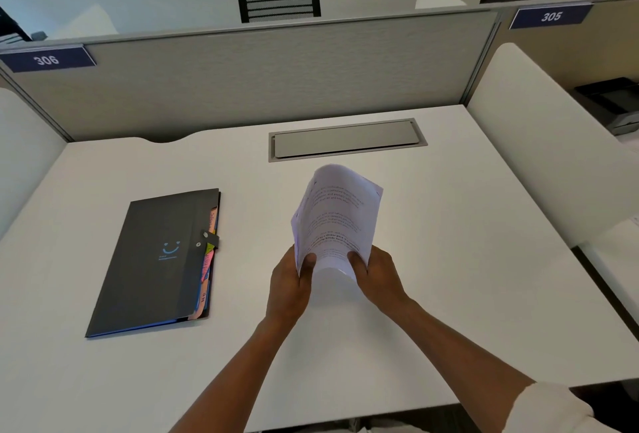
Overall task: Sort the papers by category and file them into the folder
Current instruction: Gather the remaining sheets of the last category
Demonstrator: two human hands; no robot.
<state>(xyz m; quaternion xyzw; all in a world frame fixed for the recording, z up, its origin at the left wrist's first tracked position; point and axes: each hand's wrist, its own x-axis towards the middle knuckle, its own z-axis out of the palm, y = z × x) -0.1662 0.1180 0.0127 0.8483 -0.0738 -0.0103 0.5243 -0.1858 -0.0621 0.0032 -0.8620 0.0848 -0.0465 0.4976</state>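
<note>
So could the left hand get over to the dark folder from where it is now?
Probably yes. The folder lies closed on the desk to the left of the left hand, with bare desk between them. But that hand and the right hand both grip the papers, so it must let go first.

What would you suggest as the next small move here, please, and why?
Probably lay the papers flat on the desk. Both the left hand and right hand hold the curled stack, and the folder lies snapped shut, so neither hand is free.
</note>
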